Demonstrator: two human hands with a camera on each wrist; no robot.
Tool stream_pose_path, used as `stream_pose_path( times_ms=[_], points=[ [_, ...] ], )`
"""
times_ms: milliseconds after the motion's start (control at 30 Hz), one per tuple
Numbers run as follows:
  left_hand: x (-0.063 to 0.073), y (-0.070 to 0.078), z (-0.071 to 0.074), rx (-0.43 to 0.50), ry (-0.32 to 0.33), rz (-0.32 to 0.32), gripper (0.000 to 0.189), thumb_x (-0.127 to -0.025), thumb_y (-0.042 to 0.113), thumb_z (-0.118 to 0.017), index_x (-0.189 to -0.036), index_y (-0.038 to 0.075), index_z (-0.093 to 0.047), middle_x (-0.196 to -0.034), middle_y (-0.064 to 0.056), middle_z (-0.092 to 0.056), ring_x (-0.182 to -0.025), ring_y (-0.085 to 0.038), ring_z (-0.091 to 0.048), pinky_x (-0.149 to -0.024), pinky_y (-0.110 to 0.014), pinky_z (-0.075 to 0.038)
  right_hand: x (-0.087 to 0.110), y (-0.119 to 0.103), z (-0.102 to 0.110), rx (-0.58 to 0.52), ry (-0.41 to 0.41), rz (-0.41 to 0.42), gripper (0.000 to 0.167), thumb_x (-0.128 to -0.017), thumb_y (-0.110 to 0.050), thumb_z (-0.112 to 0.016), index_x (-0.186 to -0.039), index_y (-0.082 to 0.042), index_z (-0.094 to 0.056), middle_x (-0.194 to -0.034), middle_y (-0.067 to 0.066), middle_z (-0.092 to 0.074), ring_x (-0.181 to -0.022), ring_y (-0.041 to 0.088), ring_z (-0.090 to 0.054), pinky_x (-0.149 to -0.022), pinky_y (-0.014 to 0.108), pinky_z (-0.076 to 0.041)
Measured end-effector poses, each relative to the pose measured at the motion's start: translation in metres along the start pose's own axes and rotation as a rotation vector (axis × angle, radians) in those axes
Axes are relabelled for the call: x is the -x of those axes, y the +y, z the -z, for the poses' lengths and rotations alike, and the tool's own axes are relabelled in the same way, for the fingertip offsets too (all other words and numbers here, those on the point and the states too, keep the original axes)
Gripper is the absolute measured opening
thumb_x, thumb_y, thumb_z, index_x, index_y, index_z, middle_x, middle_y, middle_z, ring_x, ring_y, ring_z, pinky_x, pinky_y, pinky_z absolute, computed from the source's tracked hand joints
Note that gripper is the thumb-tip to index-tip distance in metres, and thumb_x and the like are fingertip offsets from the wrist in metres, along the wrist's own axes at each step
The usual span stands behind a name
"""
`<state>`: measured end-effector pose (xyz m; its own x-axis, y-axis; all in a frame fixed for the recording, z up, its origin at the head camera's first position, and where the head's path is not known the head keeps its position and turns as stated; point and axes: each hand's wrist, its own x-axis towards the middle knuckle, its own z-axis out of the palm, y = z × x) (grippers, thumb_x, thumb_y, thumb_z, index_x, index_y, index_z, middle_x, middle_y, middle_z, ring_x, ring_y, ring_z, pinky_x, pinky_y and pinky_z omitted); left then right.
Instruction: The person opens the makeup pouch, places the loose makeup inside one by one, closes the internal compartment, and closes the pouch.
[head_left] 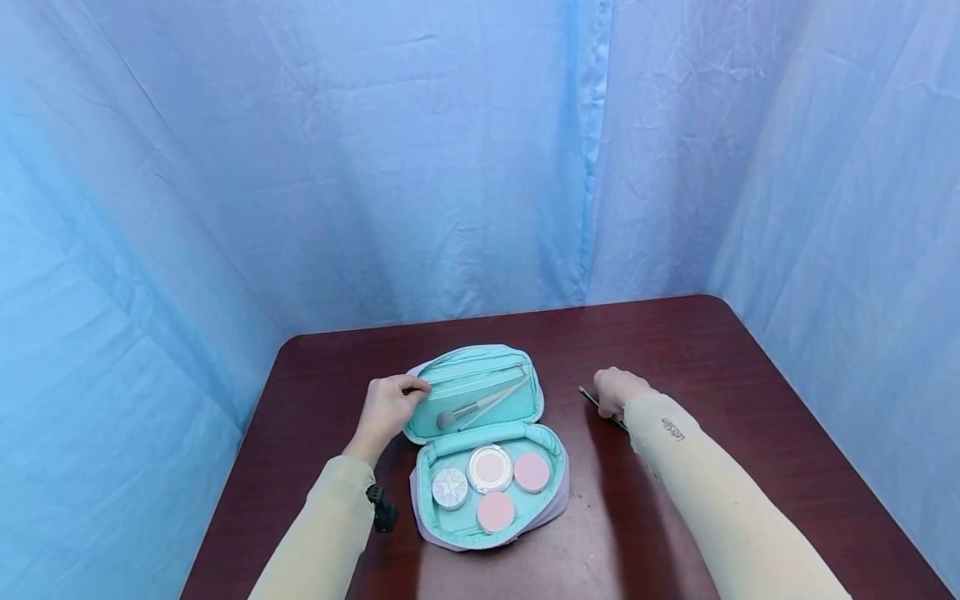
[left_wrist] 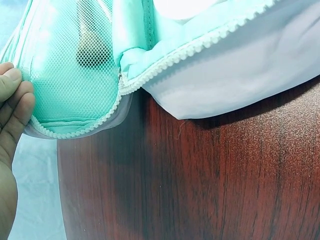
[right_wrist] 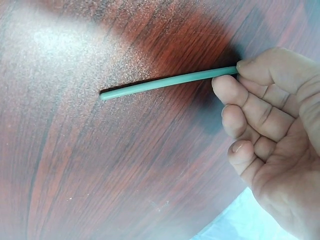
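Observation:
A cosmetic bag (head_left: 487,433) lies unzipped, lilac outside and mint green inside. Its lid half has a mesh pocket (left_wrist: 65,95) holding a makeup brush (head_left: 468,411) and a second slender tool. My left hand (head_left: 386,408) pinches the pocket's top edge at the lid's left side, between thumb and fingers. To the right of the bag, my right hand (head_left: 618,392) pinches a thin green stick (right_wrist: 165,85), like a brush handle, by one end between thumb and index finger. The stick lies low over the table; its far end is hidden by the fingers in the right wrist view.
In the bag's lower half sit a round star-topped case (head_left: 450,488), a white-rimmed compact (head_left: 490,468) and two pink round cases, one at the right (head_left: 531,472). Dark wood table (head_left: 330,367) underneath, blue curtains (head_left: 450,167) around it.

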<state>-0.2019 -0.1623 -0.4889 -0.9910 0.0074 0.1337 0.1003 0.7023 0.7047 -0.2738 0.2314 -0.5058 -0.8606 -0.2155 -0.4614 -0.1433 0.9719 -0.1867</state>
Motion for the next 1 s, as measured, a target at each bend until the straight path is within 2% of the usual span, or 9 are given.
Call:
stream_pose_path(
  times_ms=[200, 500, 1000],
  points=[
    [0.0003, 0.0003, 0.0006, 0.000, 0.001, -0.002, 0.013, -0.096, 0.008, -0.071, -0.100, 0.013, -0.082, -0.102, -0.004, -0.077, -0.096, -0.024, -0.071, -0.083, -0.042, -0.061, 0.0035, -0.0017, -0.0008, 0.002, 0.017, 0.009, 0.011, -0.082, -0.002, -0.069, -0.079, -0.007, -0.059, -0.076, 0.009, -0.060, -0.063, 0.024, -0.059, -0.050, 0.031, -0.044],
    [-0.0005, -0.0009, 0.0004, -0.005, -0.001, -0.008, 0.013, -0.096, 0.008, -0.071, -0.100, 0.013, -0.082, -0.102, -0.004, -0.077, -0.097, -0.024, -0.071, -0.083, -0.041, -0.060, 0.0039, -0.0046, -0.0015, 0.025, 0.041, -0.008, 0.013, -0.081, -0.006, -0.072, -0.079, -0.009, -0.059, -0.078, 0.008, -0.060, -0.071, 0.027, -0.058, -0.059, 0.038, -0.048],
    [-0.0006, 0.0006, 0.0006, -0.008, 0.004, -0.010, 0.012, -0.096, 0.008, -0.072, -0.100, 0.013, -0.082, -0.101, -0.004, -0.077, -0.095, -0.024, -0.071, -0.082, -0.041, -0.061, 0.0027, -0.0001, 0.0026, 0.020, 0.060, -0.027, 0.010, -0.079, -0.009, -0.071, -0.082, -0.009, -0.062, -0.086, 0.011, -0.061, -0.074, 0.029, -0.057, -0.061, 0.040, -0.049]
  ],
)
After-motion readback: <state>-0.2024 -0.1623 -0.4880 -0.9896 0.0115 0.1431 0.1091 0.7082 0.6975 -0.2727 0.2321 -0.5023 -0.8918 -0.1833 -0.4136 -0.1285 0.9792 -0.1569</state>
